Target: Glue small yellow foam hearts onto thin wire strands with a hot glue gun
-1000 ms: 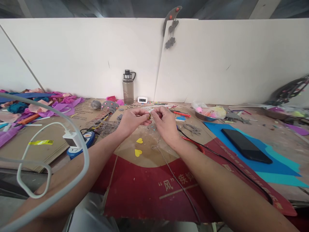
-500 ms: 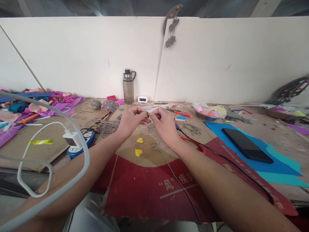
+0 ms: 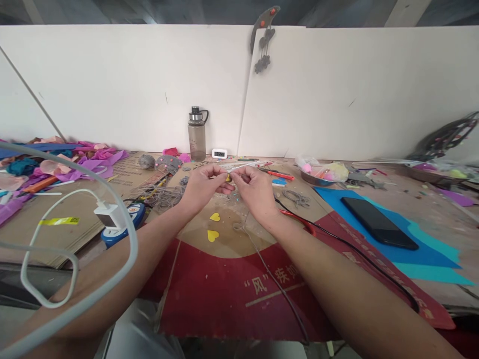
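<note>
In front of me both hands meet, fingertips almost touching. My left hand pinches a small yellow piece, mostly covered by fingers. The thumb and index finger of my right hand close on the same piece from the other side. A thin grey cord runs from the table's front edge up to a loop below my right hand; its upper end is hidden there. Two yellow hearts lie flat on the cardboard under my wrists.
Left are a blue power strip with a charger, a white cable and colourful scraps. Behind stand a bottle and a small clock. Right lie red-handled pliers, a black cable, a phone and a bowl.
The view has shifted slightly, so the scene sits a little further left. Both hands keep their pinch with hardly any movement.
</note>
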`<state>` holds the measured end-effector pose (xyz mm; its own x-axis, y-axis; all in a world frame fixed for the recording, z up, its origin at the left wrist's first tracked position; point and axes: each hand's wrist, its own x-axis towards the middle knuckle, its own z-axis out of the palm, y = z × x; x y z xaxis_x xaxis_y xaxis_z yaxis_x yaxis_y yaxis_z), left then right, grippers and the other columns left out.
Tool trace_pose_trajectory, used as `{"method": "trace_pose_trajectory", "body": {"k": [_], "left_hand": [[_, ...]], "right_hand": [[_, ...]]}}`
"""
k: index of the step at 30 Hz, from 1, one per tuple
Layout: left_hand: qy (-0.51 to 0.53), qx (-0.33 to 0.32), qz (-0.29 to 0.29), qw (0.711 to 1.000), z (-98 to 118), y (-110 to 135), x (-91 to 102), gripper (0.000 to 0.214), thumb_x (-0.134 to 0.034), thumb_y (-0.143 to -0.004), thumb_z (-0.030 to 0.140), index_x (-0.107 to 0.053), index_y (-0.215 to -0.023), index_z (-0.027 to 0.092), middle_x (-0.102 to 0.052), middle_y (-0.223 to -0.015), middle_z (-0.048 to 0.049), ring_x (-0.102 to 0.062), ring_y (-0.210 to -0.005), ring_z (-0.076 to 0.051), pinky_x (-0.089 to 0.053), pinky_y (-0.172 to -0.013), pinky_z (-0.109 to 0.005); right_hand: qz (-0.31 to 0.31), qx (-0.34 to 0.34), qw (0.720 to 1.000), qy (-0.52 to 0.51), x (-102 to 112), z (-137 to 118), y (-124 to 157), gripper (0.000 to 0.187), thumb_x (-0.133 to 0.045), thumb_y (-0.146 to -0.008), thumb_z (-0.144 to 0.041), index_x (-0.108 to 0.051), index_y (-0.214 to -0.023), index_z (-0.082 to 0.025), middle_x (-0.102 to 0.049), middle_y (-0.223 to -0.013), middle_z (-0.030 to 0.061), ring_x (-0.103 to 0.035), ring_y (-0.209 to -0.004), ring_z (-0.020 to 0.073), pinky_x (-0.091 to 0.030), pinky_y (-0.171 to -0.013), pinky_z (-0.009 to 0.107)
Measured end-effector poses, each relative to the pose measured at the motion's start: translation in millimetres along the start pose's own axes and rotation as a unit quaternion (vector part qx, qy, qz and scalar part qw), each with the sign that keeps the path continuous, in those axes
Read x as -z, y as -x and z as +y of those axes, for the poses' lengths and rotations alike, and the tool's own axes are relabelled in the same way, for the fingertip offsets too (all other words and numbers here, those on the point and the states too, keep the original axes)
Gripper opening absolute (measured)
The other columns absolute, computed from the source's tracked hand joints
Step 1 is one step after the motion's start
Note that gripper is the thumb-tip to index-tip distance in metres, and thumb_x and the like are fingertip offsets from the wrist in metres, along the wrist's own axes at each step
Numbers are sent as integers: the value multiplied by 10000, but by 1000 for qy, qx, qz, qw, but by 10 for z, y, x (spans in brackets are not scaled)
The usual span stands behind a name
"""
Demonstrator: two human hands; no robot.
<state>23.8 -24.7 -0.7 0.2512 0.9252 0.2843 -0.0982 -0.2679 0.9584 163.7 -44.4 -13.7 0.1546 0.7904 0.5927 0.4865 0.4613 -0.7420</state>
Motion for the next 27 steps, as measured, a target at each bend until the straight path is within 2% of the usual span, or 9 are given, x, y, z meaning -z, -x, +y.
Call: {"method": "trace_pose_trajectory", "body": {"k": [5,8,13,15,20,24,27], "left_hand": [[-62,4,-63,996,33,-22,66,197,-684,-738,317,-648,-814,138,-690,-762,-53,-697,-645,-164,-537,-522,-230],[-112,-14,-79,990,54,-28,96,186,-670,-743,313,-675,-810,140,-696,-745,-63,-687,-630,-158,-480,-450,-196],[-154,-21,-59,986,66,-4,85,140,-668,-716,252,-667,-790,134,-702,-728,-62,-700,-643,-177,-522,-478,-214],[-170,-32,-47,984,64,6,77,121,-660,-715,249,-659,-751,134,-693,-703,-56,-704,-642,-187,-528,-470,-215],[-163,-33,9,986,75,16,68,104,-651,-706,232,-617,-697,135,-668,-658,-40,-706,-630,-193,-536,-476,-219],[-124,-10,25,992,91,16,49,93,-646,-696,214,-596,-698,136,-663,-650,-23,-693,-603,-164,-538,-506,-218],[-104,-3,27,994,79,7,37,91,-641,-692,216,-589,-707,144,-646,-621,-2,-673,-562,-143,-499,-464,-198]], "right_hand": [[-1,-6,1000,26,38,37,-15,149,-554,-798,-302,-639,-740,-193,-641,-683,3,-491,-580,131,-369,-591,260],[-12,13,998,68,55,39,-10,110,-556,-781,-266,-631,-734,-201,-632,-672,-2,-485,-577,132,-360,-597,262],[-18,94,987,129,47,32,13,72,-548,-777,-211,-591,-721,-203,-629,-724,18,-524,-668,156,-366,-660,279],[-21,105,986,131,41,25,29,80,-535,-807,-229,-579,-744,-204,-616,-734,23,-528,-688,162,-369,-674,283],[-34,76,994,66,29,-32,81,48,-489,-851,-230,-529,-844,-203,-574,-712,-5,-501,-632,138,-368,-647,271],[-35,49,998,30,-8,-79,112,69,-512,-820,-207,-499,-752,-210,-529,-641,-31,-457,-578,121,-350,-601,261],[-30,18,999,-12,-47,-74,117,87,-529,-803,-220,-507,-719,-209,-520,-617,-39,-445,-563,115,-347,-584,259]]}}
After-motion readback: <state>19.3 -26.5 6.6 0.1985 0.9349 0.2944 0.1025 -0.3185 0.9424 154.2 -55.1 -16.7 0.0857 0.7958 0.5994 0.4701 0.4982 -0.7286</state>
